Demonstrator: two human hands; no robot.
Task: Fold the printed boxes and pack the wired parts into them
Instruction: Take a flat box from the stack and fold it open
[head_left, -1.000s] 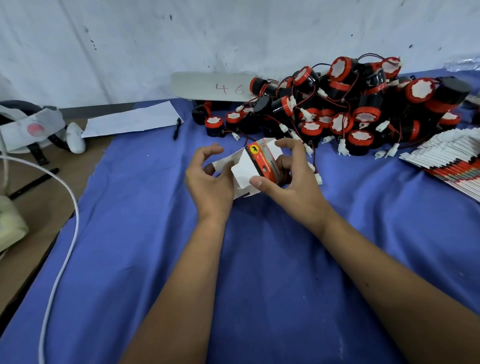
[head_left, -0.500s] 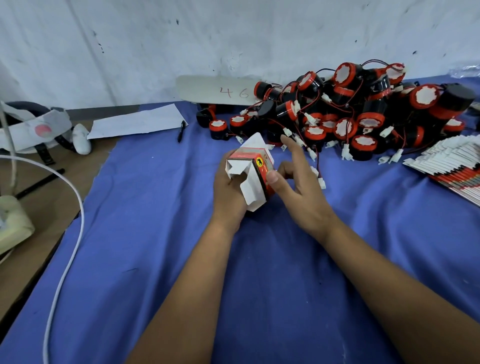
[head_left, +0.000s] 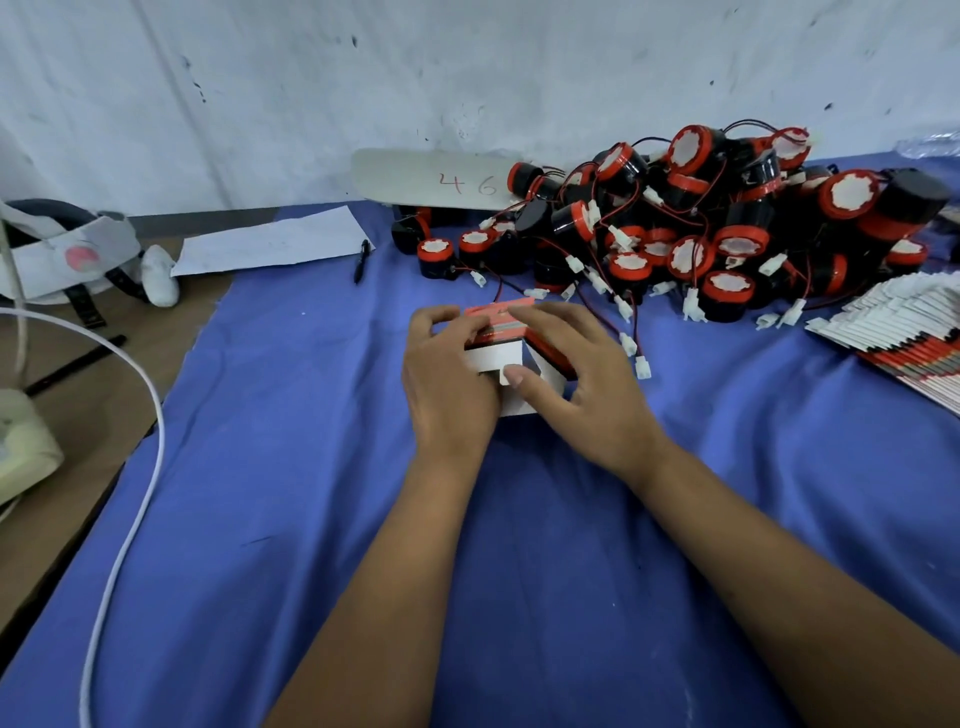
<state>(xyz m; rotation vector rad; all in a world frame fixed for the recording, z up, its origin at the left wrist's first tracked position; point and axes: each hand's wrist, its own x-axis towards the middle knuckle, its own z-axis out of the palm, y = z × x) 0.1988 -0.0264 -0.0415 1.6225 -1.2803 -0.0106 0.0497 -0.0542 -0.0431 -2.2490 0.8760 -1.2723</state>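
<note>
A small printed box (head_left: 498, 353), red and black outside with white flaps, sits between both hands over the blue cloth. My left hand (head_left: 447, 384) grips its left side with fingers curled over the top. My right hand (head_left: 582, 379) holds the right side, its thumb pressing a white flap at the near end. Behind them lies a big pile of black-and-red wired parts (head_left: 701, 223) with white connectors. A fanned stack of flat printed boxes (head_left: 904, 327) lies at the right edge.
A blue cloth (head_left: 311, 467) covers the table. A white paper sheet (head_left: 270, 244) and a black pen (head_left: 361, 260) lie at the back left. A board marked 46 (head_left: 441, 179) leans on the wall. A white cable (head_left: 135, 467) curves along the left edge.
The box has turned from standing on end to lying flat between my hands. My right thumb has come onto the near white flap, and both hands now close around the box.
</note>
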